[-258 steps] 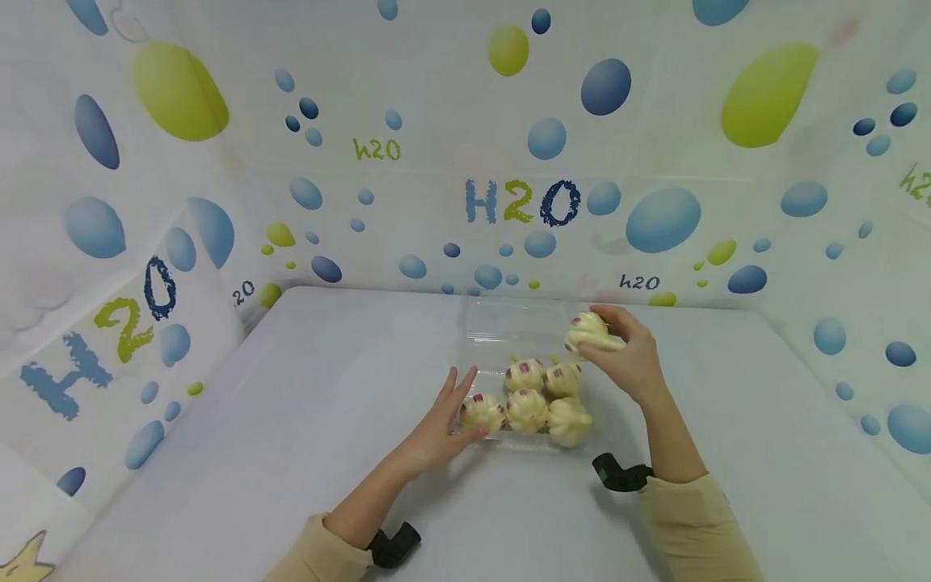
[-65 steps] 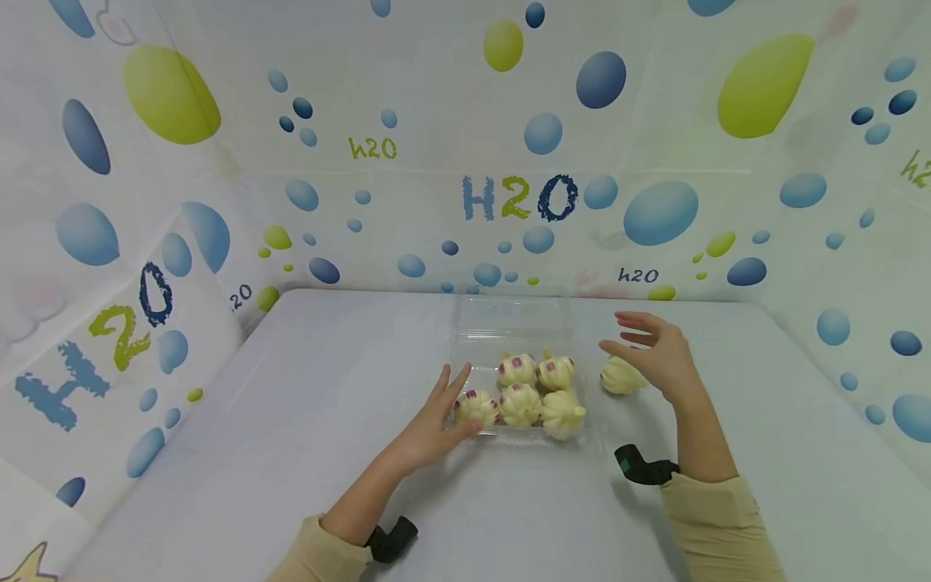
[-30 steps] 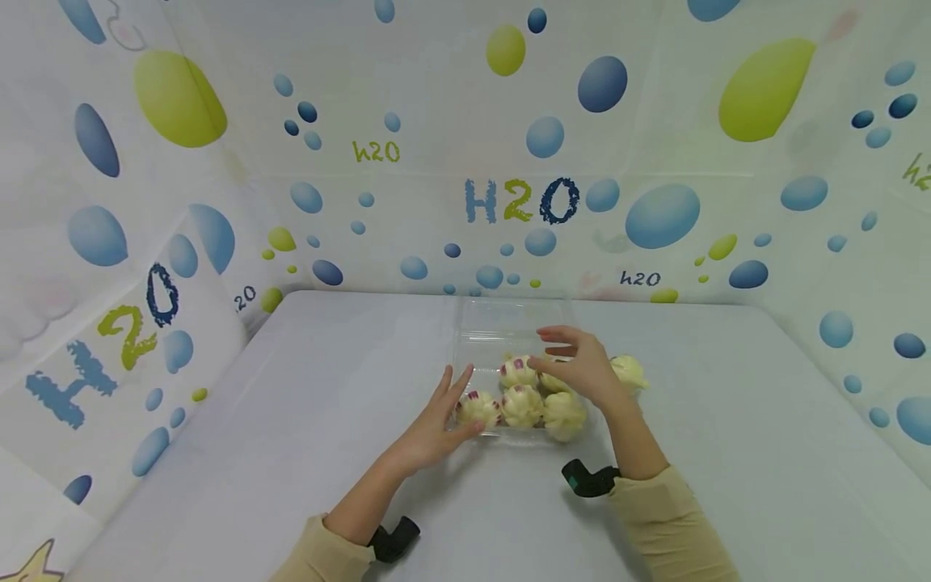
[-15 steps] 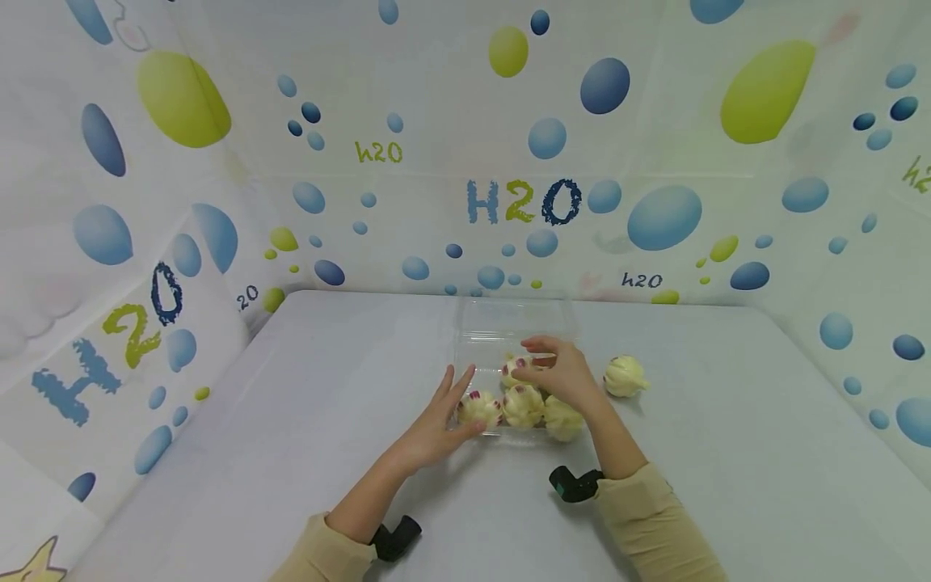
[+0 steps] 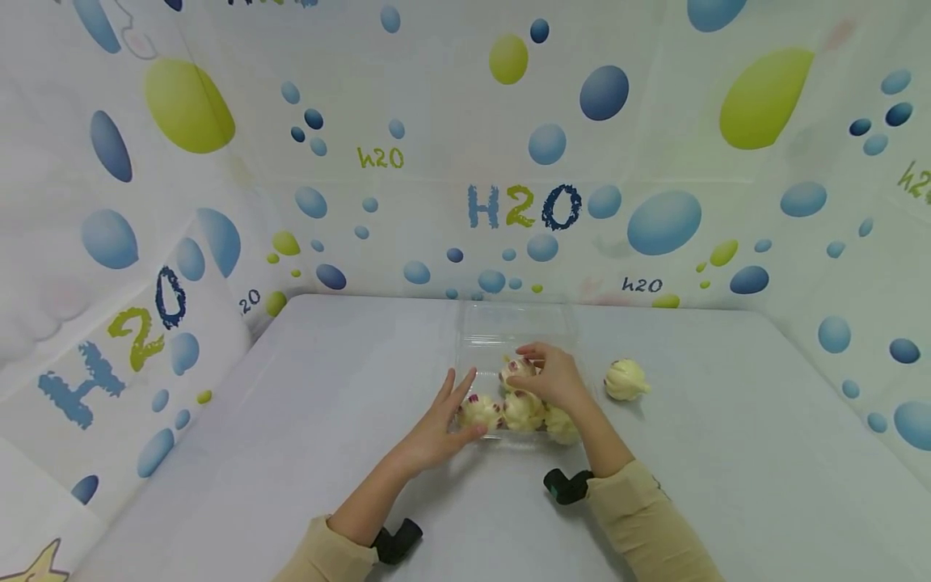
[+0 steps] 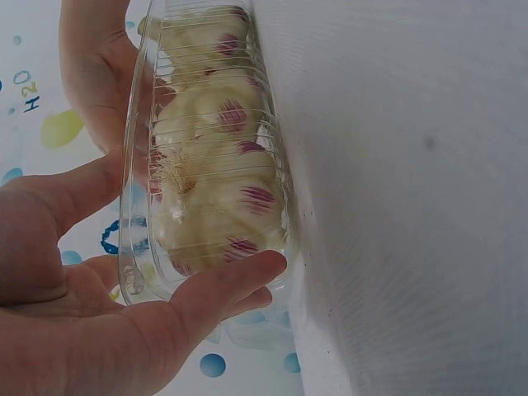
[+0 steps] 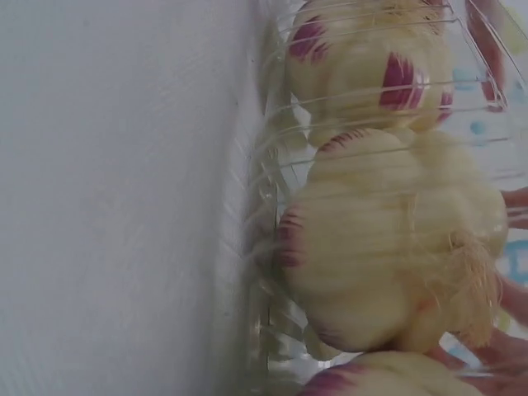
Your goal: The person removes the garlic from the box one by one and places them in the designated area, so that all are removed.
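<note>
A clear plastic clamshell container [image 5: 496, 439] with its lid [image 5: 516, 323] folded back holds several garlic bulbs with purple-marked skins. My left hand [image 5: 434, 432] steadies its left front corner with extended fingers, the thumb along the front wall beside the front-left garlic bulb [image 5: 480, 411]. Over the container reaches my right hand [image 5: 554, 378], thumb and fingers curled round the garlic bulb at the back [image 5: 517, 369]. Through the clear wall, the right wrist view shows front-row bulbs [image 7: 363, 247], with parts of fingers behind them. The right hand covers the back-right area of the container.
One garlic bulb [image 5: 625, 380] lies on the white table [image 5: 291, 420] to the right of the container. A white backdrop [image 5: 436, 97] with blue and green drops rises behind the table and along its sides. Black wrist cameras stick out beside both sleeves.
A garlic bulb held earlier by my right hand now lies on the table to the right. That hand has come back left over the container and closed round another bulb. My left hand stays put.
</note>
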Demonstrator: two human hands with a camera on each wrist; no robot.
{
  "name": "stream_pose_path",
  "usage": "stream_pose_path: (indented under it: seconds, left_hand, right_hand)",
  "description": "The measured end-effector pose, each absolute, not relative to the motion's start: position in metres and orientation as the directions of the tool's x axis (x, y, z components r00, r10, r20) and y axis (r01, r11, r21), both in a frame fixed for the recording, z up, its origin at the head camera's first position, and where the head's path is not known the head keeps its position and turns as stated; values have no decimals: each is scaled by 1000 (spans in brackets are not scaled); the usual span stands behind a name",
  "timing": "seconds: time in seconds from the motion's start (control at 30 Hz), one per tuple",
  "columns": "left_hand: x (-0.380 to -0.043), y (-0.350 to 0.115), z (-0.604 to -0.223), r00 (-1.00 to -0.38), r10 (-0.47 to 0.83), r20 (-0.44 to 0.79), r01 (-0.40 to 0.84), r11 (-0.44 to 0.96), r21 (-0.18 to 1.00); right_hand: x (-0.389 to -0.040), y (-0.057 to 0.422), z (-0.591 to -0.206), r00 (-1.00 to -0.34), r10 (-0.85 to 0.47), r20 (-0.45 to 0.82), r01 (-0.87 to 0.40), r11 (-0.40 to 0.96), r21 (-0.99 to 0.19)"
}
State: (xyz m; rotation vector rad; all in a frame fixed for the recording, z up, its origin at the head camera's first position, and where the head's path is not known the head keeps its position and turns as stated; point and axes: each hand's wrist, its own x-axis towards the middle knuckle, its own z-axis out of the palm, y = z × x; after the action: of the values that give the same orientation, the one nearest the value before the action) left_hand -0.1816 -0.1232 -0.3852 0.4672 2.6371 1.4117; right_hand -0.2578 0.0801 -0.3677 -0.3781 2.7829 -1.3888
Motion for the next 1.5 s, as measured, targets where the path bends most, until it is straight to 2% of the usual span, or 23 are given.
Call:
stream_pose_path:
  seconds: [0.23,0.73,1.03,1.27,1.5]
  left_hand:
    - [-181,-123,-386,-946,322,37,210,523,826]
    - [-182,-123,-386,-946,324,24,199,517,833]
    - [-182,-122,-386,-946,323,20,196,523,830]
    - [-183,-123,-388,-947,320,28,200,518,832]
    - [-182,-122,-386,-947,321,22,197,523,829]
  right_hand:
    - [-257,71,-368,-971,-217,105,-223,644,-732]
    - [-264,59,-380,-951,-242,190,-305,645,-700]
    - [-266,52,-379,-961,-226,157,-273,714,-645]
    - [-270,50,-381,-974,-204,103,-221,725,-652]
    - [-271,52,-382,-970,-205,134,-242,723,-647]
